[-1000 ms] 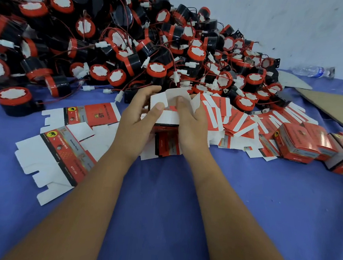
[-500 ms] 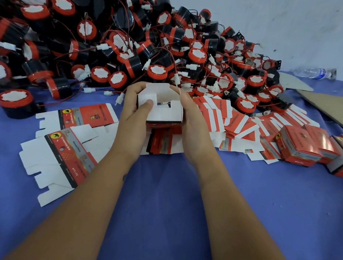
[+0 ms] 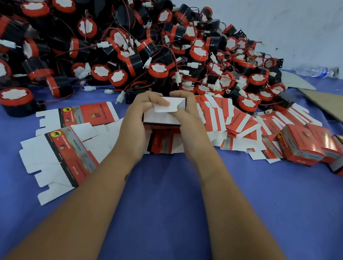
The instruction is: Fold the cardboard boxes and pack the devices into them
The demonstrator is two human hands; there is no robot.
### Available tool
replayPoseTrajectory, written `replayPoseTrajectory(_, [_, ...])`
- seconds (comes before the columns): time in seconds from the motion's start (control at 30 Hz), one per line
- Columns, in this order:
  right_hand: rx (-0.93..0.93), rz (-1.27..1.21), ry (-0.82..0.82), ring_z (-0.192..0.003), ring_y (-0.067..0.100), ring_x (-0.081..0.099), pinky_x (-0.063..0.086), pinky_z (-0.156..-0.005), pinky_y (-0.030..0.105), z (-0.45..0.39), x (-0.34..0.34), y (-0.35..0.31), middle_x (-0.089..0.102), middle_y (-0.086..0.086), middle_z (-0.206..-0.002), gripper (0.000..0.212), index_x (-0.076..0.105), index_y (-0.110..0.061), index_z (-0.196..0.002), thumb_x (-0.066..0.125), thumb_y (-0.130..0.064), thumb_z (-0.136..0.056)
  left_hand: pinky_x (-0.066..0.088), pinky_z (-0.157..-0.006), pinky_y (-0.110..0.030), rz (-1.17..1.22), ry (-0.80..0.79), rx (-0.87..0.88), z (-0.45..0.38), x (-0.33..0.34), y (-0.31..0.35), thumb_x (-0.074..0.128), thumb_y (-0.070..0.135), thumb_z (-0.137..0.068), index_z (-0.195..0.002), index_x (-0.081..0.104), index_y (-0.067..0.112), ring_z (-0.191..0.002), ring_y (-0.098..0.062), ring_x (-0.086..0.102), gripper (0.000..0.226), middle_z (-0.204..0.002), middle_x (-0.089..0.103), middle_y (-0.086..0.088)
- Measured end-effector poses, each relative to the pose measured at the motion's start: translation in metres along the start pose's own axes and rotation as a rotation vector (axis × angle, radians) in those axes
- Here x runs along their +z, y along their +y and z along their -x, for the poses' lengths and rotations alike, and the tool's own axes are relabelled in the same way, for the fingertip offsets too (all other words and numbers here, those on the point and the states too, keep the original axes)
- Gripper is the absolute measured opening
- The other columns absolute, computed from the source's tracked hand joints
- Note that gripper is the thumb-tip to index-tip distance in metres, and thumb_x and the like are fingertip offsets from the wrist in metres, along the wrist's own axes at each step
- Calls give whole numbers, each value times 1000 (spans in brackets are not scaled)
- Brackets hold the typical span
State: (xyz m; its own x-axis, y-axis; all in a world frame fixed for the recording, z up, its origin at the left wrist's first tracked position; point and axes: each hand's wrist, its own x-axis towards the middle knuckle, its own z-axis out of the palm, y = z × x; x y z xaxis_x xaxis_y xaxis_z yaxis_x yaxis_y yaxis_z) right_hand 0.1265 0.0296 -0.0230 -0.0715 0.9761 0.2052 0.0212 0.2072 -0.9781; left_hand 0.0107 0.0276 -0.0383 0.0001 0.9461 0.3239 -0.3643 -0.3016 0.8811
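Both hands, left hand (image 3: 134, 124) and right hand (image 3: 188, 121), gripped the half-folded box (image 3: 163, 116) before the device pile (image 3: 132, 43); end flaps best pressed flat, corners squared.

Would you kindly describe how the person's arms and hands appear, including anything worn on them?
Both forearms are bare, with no sleeves visible in frame. The left hand and right hand wear no gloves, rings or watch. A small dark mark sits near the left wrist.

A: Item, upper right of the frame?
B: One clear plastic bottle (image 3: 316, 71), lying on its side by the pale wall (image 3: 300, 27).
A: Below it?
B: One brown cardboard sheet (image 3: 338, 107), flat on the blue tablecloth (image 3: 158, 222).
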Motion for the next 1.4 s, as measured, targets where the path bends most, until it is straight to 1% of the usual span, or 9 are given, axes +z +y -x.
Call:
replayPoseTrajectory(0.1, [30, -238, -103, -108, 23, 59, 50, -90, 40, -2, -7, 0, 64, 3, -115, 46, 59, -29, -115, 47, -20, -71, 55, -75, -27, -170, 17, 12, 2, -1, 2, 46, 17, -86, -84, 64, 26, -101, -14, 62, 20, -115, 59, 4])
replayPoseTrajectory(0.23, [76, -153, -82, -107, 23, 63, 55, -89, 42, -3, -9, 1, 65, 4, -119, 43, 59, -35, -119, 55, -20, -79, 52, -74, -16, -254, 42, 65, 3, 0, -1, 52, 8, -92, -121, 54, 37, -97, 3, 63, 40, -104, 62, 26])
replayPoseTrajectory(0.47, [-153, 98, 95, -94, -2, 60, 51, -77, 14, 2, -2, 0, 63, -10, -105, 33, 59, -25, -109, 61, 1, -88, 48, -81, -9, -399, 156, 164, -1, 0, 1, 55, -4, -91, -126, 54, 27, -102, 9, 59, 47, -116, 61, 12])
replayPoseTrajectory(0.73, [110, -144, 120, -132, 15, 49, 35, -115, 47, 0, 1, -5, 55, -5, -141, 51, 54, -30, -137, 42, -57, -95, 36, -106, -18, -468, 85, 427, 6, 6, 15, 50, -4, -85, -111, 57, 25, -130, -4, 47, 40, -131, 57, -1])
replayPoseTrajectory(0.9, [50, -224, 75, -122, 22, 58, 42, -108, 52, -1, -3, -12, 63, 1, -131, 47, 61, -29, -128, 54, -41, -83, 13, -124, -48, -694, 52, 510, 8, 9, 10, 47, 36, -94, -148, 26, 34, -154, -22, 7, 58, -165, 15, -7])
replayPoseTrajectory(1.0, [-74, -273, 114, -118, 27, 61, 52, -98, 48, -1, -12, -13, 59, 6, -133, 58, 53, -21, -131, 56, -8, -75, 42, -110, -29, -401, 72, 106, 4, 5, 9, 61, 43, -86, -157, 9, 35, -142, -2, 36, 89, -162, 27, 6])
replayPoseTrajectory(1.07, [-147, -153, 107, -115, 21, 61, 57, -88, 35, 1, -14, -11, 58, -2, -132, 64, 49, -22, -136, 54, 6, -79, 54, -90, -21, -323, 38, -26, -3, -3, 6, 67, 36, -86, -149, 39, 27, -113, 1, 63, 70, -131, 63, 12])
replayPoseTrajectory(1.17, [-182, -39, 62, -123, 14, 55, 54, -97, 34, 0, -10, -5, 56, -5, -134, 70, 45, -24, -141, 50, 12, -82, 55, -91, -28, -392, 126, 6, -10, -10, 0, 78, 29, -80, -127, 57, 23, -106, -4, 67, 52, -115, 71, 10])
replayPoseTrajectory(1.4, [-140, 420, 132, -126, 8, 45, 38, -109, 34, -1, -1, 8, 52, -7, -136, 49, 54, -24, -135, 54, -7, -90, 48, -77, -10, -233, 664, 188, -20, -32, 0, 80, 24, -84, -111, 38, 23, -86, 6, 58, 49, -104, 53, 9])
